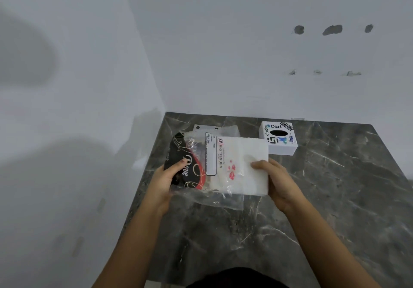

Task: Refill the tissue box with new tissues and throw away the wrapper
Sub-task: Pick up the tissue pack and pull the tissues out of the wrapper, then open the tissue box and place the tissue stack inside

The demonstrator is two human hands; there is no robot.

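Observation:
A stack of white tissues (248, 164) sticks halfway out of its plastic wrapper (196, 160), held above the dark marble counter (335, 198). The wrapper is clear with a black-and-red printed end and a "BIG TISSUES" label. My left hand (166, 180) grips the printed end of the wrapper. My right hand (276, 182) holds the bare right edge of the tissue stack. A white tissue box (279, 138) with stickers and a dark oval opening on top stands on the counter just behind the stack, near the wall.
White walls close the counter at the back and on the left. The wrapper's loose clear flap (221, 200) hangs toward me below the stack. The counter's front edge lies near my body.

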